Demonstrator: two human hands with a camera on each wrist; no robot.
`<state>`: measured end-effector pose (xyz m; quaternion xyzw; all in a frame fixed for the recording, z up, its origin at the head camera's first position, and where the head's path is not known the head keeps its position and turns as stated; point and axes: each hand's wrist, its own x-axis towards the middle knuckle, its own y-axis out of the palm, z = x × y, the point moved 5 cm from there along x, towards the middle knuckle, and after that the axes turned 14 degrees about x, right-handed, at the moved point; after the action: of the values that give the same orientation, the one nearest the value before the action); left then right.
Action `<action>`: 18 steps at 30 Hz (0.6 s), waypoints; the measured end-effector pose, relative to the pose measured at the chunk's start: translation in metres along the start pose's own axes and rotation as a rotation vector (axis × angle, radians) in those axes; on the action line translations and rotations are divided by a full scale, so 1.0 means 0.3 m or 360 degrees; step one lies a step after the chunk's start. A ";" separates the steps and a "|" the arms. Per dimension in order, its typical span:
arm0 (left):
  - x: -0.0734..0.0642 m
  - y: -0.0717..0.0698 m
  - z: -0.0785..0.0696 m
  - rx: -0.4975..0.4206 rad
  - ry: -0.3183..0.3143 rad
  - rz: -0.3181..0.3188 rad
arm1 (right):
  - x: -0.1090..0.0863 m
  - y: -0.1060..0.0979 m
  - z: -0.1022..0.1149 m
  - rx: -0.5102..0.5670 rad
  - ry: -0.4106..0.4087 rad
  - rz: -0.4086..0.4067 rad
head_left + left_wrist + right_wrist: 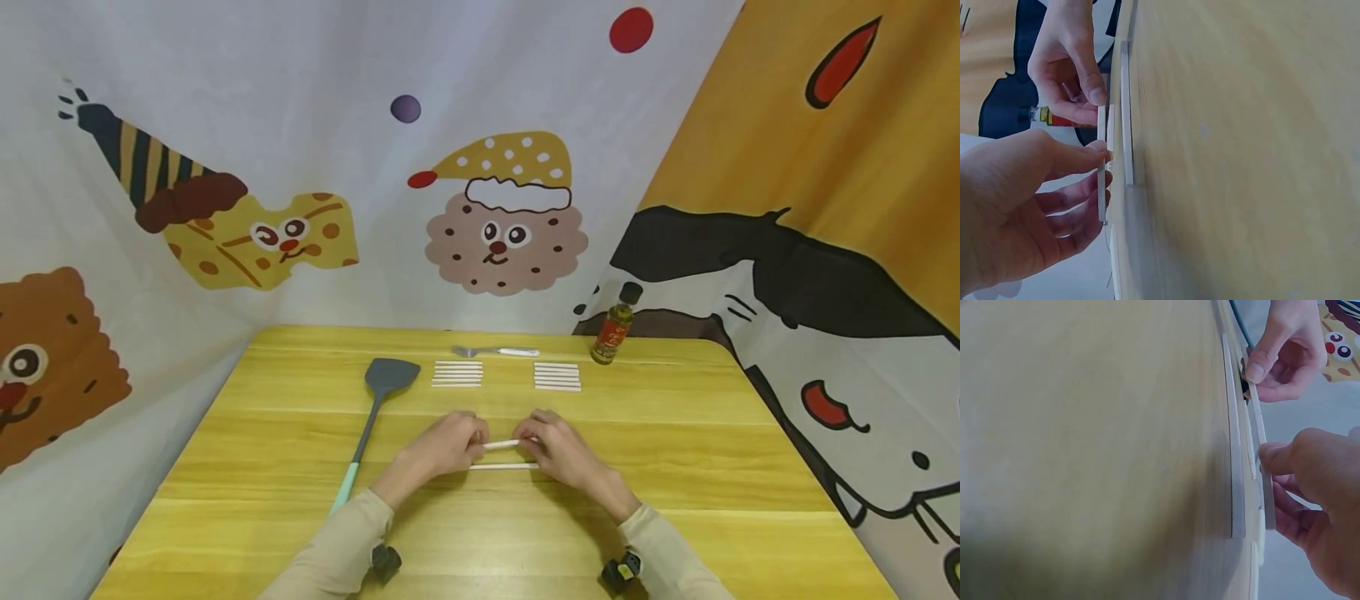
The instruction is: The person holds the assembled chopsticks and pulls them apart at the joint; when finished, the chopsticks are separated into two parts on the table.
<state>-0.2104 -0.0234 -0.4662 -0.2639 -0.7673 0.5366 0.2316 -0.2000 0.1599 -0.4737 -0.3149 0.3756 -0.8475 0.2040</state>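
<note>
A thin white stick (501,444) is held slightly above the table between both hands. My left hand (448,443) pinches its left end between thumb and fingers, while my right hand (561,452) pinches the right end. In the left wrist view, the stick (1102,187) runs from one thumb to the other. Below it a second white stick (504,467) lies flat on the table, apart from the hands, and is seen again in the right wrist view as a pale strip (1235,444).
Beyond the hands lie a left row of white sticks (457,385) and a right row (557,389), several in each. A fork (517,352) lies behind them. At left is a grey spatula (392,377) with a mint handle; a dark-capped bottle (613,333) stands at back right.
</note>
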 end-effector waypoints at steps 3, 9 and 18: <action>0.003 -0.007 -0.004 0.0034 0.0007 -0.0013 | 0.002 -0.004 0.002 0.0002 -0.0018 -0.0026; 0.003 -0.028 -0.012 0.0172 0.0011 -0.0108 | 0.005 -0.011 0.013 -0.0001 -0.0055 -0.0038; -0.005 -0.039 -0.013 0.0197 -0.0005 -0.0135 | 0.012 -0.019 0.025 -0.0021 -0.0098 -0.0060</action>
<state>-0.2085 -0.0249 -0.4540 -0.2155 -0.7436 0.5732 0.2686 -0.1981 0.1578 -0.4641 -0.3491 0.3686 -0.8386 0.1974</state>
